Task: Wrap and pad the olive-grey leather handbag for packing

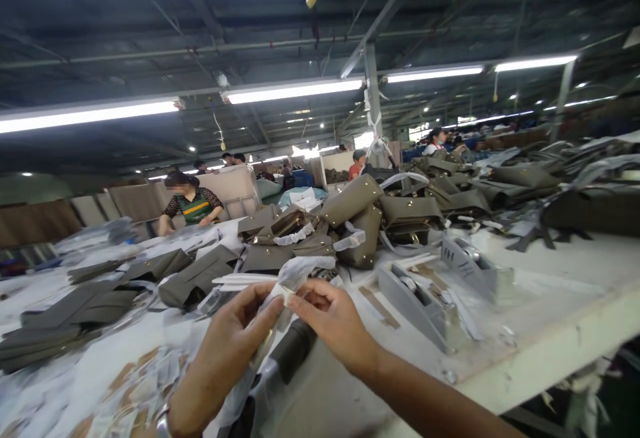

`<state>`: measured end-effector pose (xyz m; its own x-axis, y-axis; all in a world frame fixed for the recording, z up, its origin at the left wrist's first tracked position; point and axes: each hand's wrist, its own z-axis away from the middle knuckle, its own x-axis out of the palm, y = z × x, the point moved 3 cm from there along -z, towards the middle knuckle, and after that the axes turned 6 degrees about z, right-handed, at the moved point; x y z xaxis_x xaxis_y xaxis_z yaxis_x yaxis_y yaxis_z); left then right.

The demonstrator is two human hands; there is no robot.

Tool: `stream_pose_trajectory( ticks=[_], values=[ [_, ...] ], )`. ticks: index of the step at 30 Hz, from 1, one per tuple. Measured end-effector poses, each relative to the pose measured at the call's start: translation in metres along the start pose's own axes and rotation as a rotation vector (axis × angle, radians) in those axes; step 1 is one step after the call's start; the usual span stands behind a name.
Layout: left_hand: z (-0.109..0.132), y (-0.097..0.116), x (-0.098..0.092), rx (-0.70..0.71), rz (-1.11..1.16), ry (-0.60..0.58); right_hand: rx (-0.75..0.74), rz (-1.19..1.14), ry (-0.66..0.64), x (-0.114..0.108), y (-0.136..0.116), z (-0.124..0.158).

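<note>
My left hand and my right hand meet in front of me, thumbs and fingertips pinched on a whitish translucent wrapping strip. The strip curves up and to the right past my fingers; its lower part runs down behind my left hand. What it wraps, if anything, I cannot make out. Just below my hands lies a dark olive rounded piece, partly covered by clear film. Beyond my fingertips, several olive handbags with gold studs are heaped up, some with wrapped handles.
Two grey tape dispensers stand on the white table at right. Flat olive pieces lie at left, above small clear packets with brown card. A co-worker stands across the table at left.
</note>
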<state>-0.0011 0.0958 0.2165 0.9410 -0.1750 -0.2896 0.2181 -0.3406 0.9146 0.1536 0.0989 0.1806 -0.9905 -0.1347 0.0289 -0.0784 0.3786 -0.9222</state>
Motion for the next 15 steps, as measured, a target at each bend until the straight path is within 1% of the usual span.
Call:
stream_pose_trajectory(
  ticks=[2, 4, 5, 6, 7, 8, 10, 11, 12, 13, 14, 15],
  values=[
    [0.002, -0.005, 0.0, -0.023, 0.02, 0.068, -0.102, 0.237, 0.003, -0.016, -0.002, 0.003],
    [0.003, -0.008, -0.002, -0.061, 0.035, 0.142, -0.217, 0.506, 0.037, -0.047, -0.001, 0.006],
    [0.003, -0.009, -0.004, -0.082, 0.046, 0.173, -0.26, 0.649, 0.074, -0.069, 0.001, 0.009],
    [0.002, -0.01, -0.006, -0.101, 0.058, 0.194, -0.267, 0.804, 0.126, -0.095, 0.006, 0.013],
    [0.001, -0.011, -0.007, -0.108, 0.068, 0.204, -0.245, 0.941, 0.205, -0.124, 0.012, 0.017],
    [0.0, -0.011, -0.009, -0.102, 0.073, 0.207, -0.203, 1.063, 0.269, -0.155, 0.019, 0.021],
    [-0.002, -0.012, -0.011, -0.071, 0.062, 0.205, -0.067, 1.269, 0.407, -0.214, 0.033, 0.032],
    [-0.003, -0.012, -0.012, -0.055, 0.055, 0.203, 0.035, 1.349, 0.43, -0.24, 0.041, 0.037],
    [-0.004, -0.013, -0.012, -0.043, 0.048, 0.203, 0.159, 1.391, 0.43, -0.261, 0.048, 0.042],
    [-0.006, -0.014, -0.012, -0.035, 0.042, 0.206, 0.27, 1.387, 0.395, -0.277, 0.055, 0.047],
    [-0.007, -0.014, -0.012, -0.033, 0.038, 0.205, 0.372, 1.34, 0.327, -0.287, 0.062, 0.051],
    [-0.008, -0.015, -0.011, -0.034, 0.037, 0.2, 0.458, 1.255, 0.266, -0.293, 0.067, 0.054]
  ],
)
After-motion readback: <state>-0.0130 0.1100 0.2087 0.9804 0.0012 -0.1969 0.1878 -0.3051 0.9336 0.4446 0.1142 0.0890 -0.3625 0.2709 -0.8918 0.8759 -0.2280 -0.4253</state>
